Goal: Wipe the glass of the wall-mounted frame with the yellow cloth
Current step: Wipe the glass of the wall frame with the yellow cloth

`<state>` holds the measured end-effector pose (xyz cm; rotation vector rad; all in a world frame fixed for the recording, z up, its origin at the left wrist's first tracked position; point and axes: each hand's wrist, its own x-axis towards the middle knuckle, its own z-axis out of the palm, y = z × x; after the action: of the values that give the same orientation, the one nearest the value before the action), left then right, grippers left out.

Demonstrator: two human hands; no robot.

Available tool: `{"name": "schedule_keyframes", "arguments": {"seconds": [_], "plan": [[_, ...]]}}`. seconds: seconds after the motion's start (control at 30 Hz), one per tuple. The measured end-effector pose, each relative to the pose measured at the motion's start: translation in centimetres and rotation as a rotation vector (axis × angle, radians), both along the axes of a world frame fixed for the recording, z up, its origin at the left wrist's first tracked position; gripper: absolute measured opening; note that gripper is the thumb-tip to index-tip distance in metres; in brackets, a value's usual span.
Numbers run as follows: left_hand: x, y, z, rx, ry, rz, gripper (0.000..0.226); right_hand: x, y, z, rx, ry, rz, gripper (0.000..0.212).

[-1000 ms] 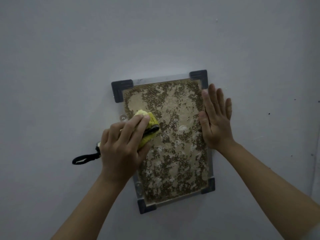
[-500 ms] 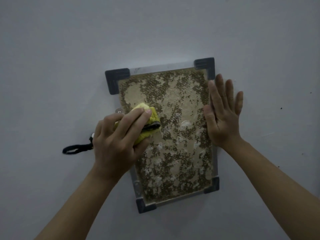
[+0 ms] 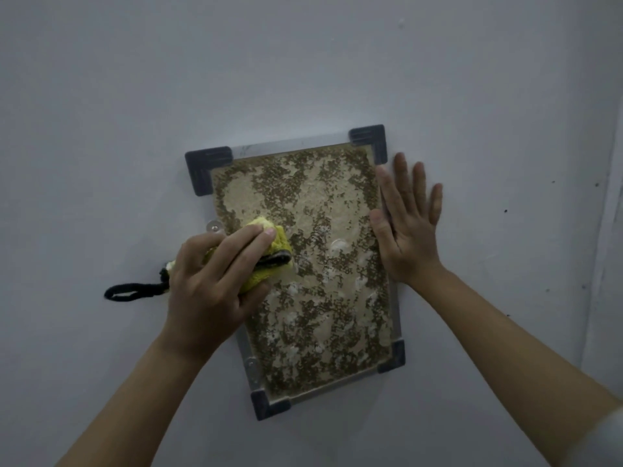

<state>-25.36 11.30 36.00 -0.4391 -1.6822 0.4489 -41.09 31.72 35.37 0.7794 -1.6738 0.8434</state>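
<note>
A rectangular frame [image 3: 360,140] with a silver rim and dark corner caps hangs slightly tilted on the grey wall. Its glass [image 3: 323,291] covers a mottled brown and beige picture with pale smears. My left hand [image 3: 212,284] grips a bunched yellow cloth [image 3: 274,246] and presses it onto the glass near the frame's left edge, about mid-height. A black loop [image 3: 131,292] on the cloth sticks out to the left of that hand. My right hand [image 3: 406,227] lies flat with straight fingers against the frame's right edge and the wall beside it.
The grey wall [image 3: 303,62] fills the view around the frame. A wall corner or vertical edge [image 3: 603,230] runs down the far right. Small round clips [image 3: 214,226] sit on the frame's left rim.
My left hand and the cloth have stayed at about the same spot on the glass. The camera has shifted a little, and my right hand's fingers have spread slightly.
</note>
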Motion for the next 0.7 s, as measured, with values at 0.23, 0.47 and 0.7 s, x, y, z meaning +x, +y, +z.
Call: {"name": "schedule_keyframes", "arguments": {"seconds": [0.23,0.47,0.7], "plan": [[0.8,1.7,1.7,0.215,0.052,-0.025,0.039,0.0,0.4,-0.2,0.003,-0.008,-0.004,0.051],[1.8,1.0,1.3,-0.165,-0.221,0.064,0.041,-0.3,0.1,-0.2,0.007,-0.011,-0.014,0.05],[1.5,1.6,4.2,-0.003,-0.044,0.048,0.038,-0.4,0.1,-0.3,0.007,-0.013,-0.035,0.05]]}}
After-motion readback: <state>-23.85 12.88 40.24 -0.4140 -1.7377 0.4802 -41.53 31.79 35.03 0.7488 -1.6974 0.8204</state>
